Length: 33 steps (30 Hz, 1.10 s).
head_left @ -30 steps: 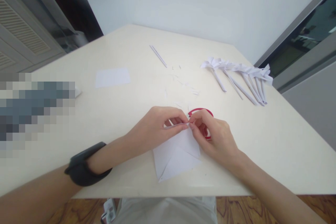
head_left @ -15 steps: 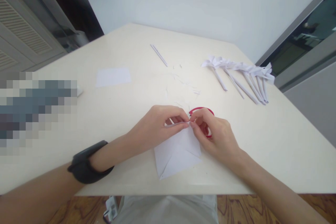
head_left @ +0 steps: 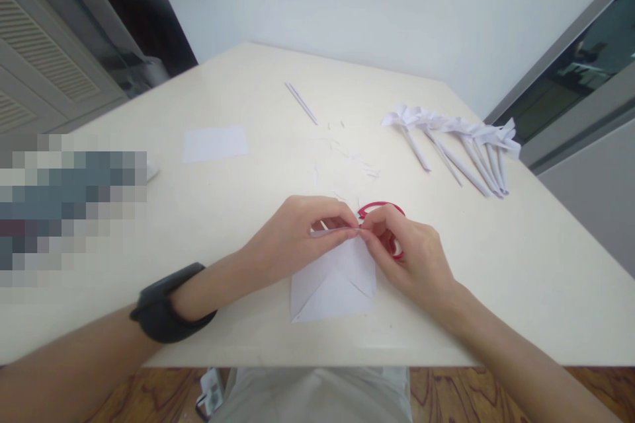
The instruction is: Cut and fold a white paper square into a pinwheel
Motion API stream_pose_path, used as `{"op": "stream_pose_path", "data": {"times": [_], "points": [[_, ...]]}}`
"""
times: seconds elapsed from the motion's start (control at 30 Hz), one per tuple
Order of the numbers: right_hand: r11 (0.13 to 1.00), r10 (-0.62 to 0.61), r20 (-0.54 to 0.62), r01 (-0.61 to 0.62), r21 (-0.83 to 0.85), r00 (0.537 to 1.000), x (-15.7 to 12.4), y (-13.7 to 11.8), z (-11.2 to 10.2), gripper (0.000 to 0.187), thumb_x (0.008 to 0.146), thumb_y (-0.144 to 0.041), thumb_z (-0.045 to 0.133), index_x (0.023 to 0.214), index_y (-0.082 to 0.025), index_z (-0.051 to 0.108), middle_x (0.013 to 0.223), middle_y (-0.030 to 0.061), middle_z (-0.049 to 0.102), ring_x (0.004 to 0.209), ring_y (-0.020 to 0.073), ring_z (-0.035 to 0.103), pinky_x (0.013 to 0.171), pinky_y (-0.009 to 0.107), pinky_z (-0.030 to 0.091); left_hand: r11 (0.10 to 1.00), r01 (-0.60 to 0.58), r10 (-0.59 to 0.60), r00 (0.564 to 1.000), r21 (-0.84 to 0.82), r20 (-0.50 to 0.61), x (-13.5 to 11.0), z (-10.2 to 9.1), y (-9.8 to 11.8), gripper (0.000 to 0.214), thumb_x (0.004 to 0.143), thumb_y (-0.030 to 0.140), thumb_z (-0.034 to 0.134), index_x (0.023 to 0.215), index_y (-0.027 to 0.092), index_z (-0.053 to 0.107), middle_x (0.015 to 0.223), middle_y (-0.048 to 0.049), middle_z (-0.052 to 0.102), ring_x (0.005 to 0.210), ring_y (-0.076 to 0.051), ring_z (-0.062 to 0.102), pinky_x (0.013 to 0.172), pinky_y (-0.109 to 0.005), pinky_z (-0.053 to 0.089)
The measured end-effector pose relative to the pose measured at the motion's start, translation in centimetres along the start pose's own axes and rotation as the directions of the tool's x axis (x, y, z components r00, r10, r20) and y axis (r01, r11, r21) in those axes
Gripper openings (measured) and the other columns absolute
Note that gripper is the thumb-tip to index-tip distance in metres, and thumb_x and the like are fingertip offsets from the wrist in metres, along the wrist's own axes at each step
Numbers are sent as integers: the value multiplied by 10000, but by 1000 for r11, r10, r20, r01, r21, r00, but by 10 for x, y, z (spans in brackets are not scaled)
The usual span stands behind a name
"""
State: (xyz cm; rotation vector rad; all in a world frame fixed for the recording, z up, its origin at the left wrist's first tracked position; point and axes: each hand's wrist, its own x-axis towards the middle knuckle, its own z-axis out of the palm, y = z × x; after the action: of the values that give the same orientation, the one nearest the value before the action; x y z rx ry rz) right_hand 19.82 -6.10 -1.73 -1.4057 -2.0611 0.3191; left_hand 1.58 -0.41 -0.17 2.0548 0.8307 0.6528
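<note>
A folded sheet of white paper (head_left: 335, 287) with diagonal creases lies near the table's front edge, its far edge lifted a little. My left hand (head_left: 312, 231) pinches that far edge between thumb and fingers. Right beside it, my right hand (head_left: 409, 248) pinches the same edge, and the fingertips of both hands almost meet. Under and behind my right hand lie red-handled scissors (head_left: 381, 205), their loops partly hidden by the fingers.
Thin paper scraps (head_left: 354, 157) are scattered beyond my hands. Two narrow paper rolls (head_left: 301, 104) lie farther back, a white sheet (head_left: 215, 144) to the left. At the right rests a row of rolled paper stems with folded tops (head_left: 454, 125). A blurred-out patch covers the left edge.
The near edge of the folded paper has swung slightly and drawn back from the table's front. Both hands keep their pinch in nearly the same place.
</note>
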Motion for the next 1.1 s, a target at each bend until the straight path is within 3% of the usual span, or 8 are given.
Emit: {"op": "stream_pose_path", "data": {"times": [1.1], "points": [[1000, -16, 10, 16, -13, 1000, -1, -2, -1, 53, 893, -171, 438, 908, -191, 485, 713, -24, 579, 568, 94, 500, 554, 219, 373, 1000, 10, -10, 1000, -12, 5, -1, 1, 2, 173, 848, 324, 541, 853, 207, 668, 865, 14, 696, 789, -129, 629, 690, -222, 489]]}}
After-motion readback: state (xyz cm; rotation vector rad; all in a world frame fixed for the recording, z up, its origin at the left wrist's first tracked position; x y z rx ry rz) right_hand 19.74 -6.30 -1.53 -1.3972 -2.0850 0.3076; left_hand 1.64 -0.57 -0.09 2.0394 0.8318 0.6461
